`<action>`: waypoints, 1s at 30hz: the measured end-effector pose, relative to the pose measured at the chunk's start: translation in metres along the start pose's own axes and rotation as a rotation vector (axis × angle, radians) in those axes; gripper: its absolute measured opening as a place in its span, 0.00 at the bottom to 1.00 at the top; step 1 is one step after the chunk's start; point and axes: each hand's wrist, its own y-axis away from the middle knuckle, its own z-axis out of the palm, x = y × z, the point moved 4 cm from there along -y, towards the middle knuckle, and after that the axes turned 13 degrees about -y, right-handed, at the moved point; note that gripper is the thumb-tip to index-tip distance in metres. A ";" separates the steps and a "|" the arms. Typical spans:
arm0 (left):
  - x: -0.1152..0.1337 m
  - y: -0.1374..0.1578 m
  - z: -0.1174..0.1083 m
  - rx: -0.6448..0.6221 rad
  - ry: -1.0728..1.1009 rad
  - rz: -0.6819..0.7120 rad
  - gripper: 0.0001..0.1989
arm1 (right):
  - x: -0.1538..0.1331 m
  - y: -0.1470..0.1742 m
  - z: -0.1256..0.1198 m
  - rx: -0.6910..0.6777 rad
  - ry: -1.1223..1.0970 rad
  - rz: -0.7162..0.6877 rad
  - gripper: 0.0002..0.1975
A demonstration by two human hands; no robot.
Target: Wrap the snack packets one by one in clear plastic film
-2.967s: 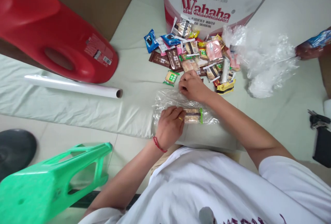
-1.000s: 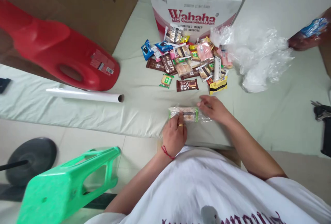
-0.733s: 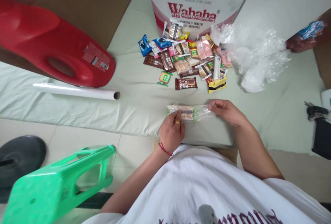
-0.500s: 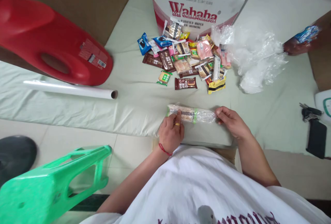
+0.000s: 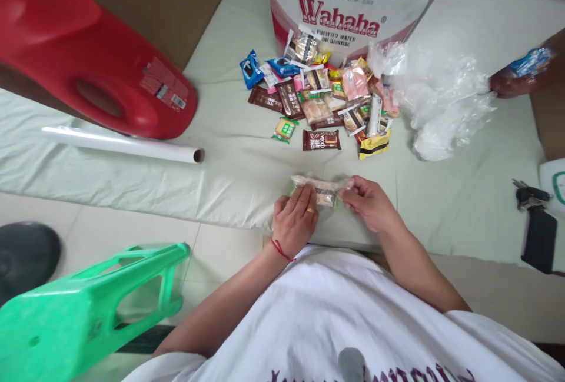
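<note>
two hands on a wrapped snack at the near edge of a cloth

a pale green cloth (image 5: pixel 238 179) spreads beneath everything here; a white and red water box (image 5: pixel 339 14) stands at its far side; a red jug (image 5: pixel 53 23) lies at the left, above a green stool (image 5: pixel 62 323); a white tube (image 5: pixel 123 146) lies just beside the jug; crumpled clear bags (image 5: pixel 441 96) sit to the right of a heap of small packets (image 5: pixel 326 85), which lies against the box; the left hand (image 5: pixel 293 217) has its fingers laid flat and side by side on top of the wrapped snack (image 5: pixel 325 195); the right hand (image 5: pixel 371 202) pinches, between thumb and fingers, the loose end of the clear wrap (image 5: pixel 341 183) around it; this snack lies near the cloth's front edge, between the heap and the person's shirt (image 5: pixel 353 311); a brown cocoa packet (image 5: pixel 321 140) lies just beyond it; a red string (image 5: pixel 280 249) circles the left wrist; a gold ring (image 5: pixel 311 210) sits on a left finger.
</note>
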 end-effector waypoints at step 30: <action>-0.032 -0.017 0.002 -0.211 0.185 0.212 0.35 | 0.003 0.019 0.034 -0.091 0.820 -0.684 0.20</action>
